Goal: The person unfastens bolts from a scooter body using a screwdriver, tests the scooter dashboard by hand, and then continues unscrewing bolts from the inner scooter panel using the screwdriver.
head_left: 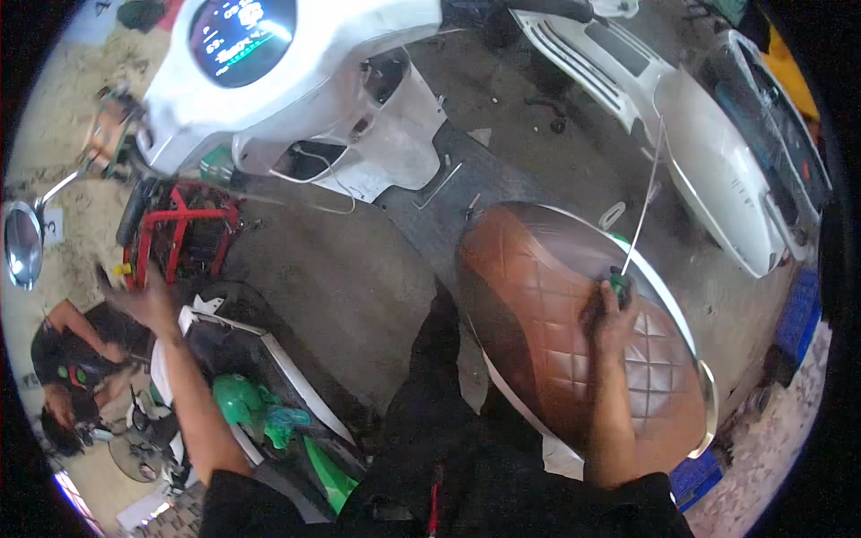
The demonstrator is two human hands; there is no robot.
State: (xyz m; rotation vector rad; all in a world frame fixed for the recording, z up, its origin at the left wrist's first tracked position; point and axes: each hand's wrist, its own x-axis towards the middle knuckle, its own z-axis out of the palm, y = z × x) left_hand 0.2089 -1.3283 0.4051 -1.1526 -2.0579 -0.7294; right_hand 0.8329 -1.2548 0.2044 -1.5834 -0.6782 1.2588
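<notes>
My right hand (612, 321) is closed round the green handle of a long screwdriver (647, 193). Its thin shaft points up and away, over the far edge of the brown quilted scooter seat (538, 309). That hand is above the seat; whether it touches the leather I cannot tell. At the left, my left hand (142, 300) is stretched out with its fingers apart, somewhat blurred and holding nothing. It is nearest to a red metal frame (184, 224). Ahead stands the white scooter front (332, 85) with a lit round display (242, 38).
White body panels (717, 170) lie at the far right, near blue crates (796, 314). A hex key (439, 186) rests on the grey footboard (430, 229). Another person (85, 354) works at lower left, beside a dark scooter body (238, 345) holding green things. A mirror (24, 244) juts out far left.
</notes>
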